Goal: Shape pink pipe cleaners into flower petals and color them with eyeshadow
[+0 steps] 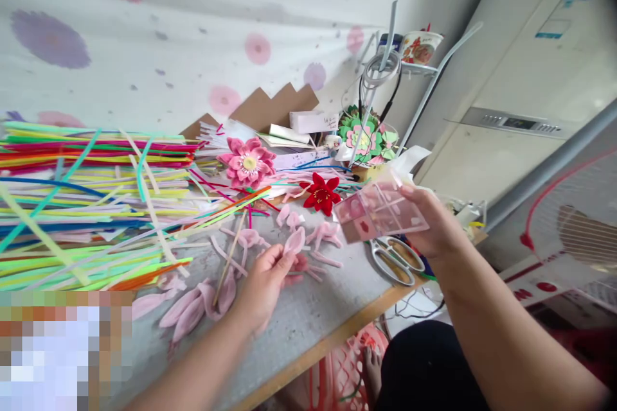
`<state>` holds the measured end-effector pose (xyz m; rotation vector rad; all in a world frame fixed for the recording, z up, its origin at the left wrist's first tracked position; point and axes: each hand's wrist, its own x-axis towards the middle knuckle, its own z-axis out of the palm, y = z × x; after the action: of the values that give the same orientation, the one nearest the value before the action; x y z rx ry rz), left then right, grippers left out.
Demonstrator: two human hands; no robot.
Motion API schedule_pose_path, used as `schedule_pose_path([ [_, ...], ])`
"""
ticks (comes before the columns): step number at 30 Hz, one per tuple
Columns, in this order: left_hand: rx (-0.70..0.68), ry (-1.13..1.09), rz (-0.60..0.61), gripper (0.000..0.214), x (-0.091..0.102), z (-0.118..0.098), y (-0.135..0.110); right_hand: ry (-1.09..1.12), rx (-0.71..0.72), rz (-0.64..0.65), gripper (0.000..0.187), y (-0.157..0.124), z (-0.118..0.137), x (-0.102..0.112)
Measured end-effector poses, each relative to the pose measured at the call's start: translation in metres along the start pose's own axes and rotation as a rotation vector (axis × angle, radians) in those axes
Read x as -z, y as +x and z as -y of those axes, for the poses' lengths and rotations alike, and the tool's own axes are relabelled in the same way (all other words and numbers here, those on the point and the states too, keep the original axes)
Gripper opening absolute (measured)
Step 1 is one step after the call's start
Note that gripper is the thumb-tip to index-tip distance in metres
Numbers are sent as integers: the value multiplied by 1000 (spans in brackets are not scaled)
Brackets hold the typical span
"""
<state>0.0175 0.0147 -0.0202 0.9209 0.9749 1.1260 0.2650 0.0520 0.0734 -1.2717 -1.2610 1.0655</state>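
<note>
My right hand (pixel 436 225) grips a clear plastic box (pixel 380 210) with small compartments and holds it above the table's right end. My left hand (pixel 265 279) rests on the grey table top (pixel 313 314), its fingers pinched on a pink pipe-cleaner petal (pixel 295 241). More pink petal loops (pixel 197 305) lie around that hand. A pink pipe-cleaner flower (pixel 248 164) and a red pipe-cleaner flower (pixel 321 192) lie just beyond.
A wide heap of coloured pipe cleaners (pixel 81 205) fills the left of the table. Scissors (pixel 398 260) lie under the box near the wooden table edge (pixel 332 340). A green and pink flower (pixel 366 138), cardboard and small boxes stand at the back. A fan (pixel 578 231) is at right.
</note>
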Motion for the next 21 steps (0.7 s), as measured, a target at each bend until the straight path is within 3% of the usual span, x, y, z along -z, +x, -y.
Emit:
schedule_pose_path([
  [4,113,-78,128,27,-4,2,0,276,-243,259,54,-9,-19,8],
  [7,121,-99,105,26,-4,6,3,318,-406,384,53,-4,-44,9],
  [11,101,60,40,25,-2,7,5,92,-383,302,43,13,-70,13],
  [16,52,376,-11,28,4,10,8,-143,-347,272,29,34,-84,17],
  [21,10,358,-10,27,9,9,10,-485,-233,204,20,32,-86,18],
])
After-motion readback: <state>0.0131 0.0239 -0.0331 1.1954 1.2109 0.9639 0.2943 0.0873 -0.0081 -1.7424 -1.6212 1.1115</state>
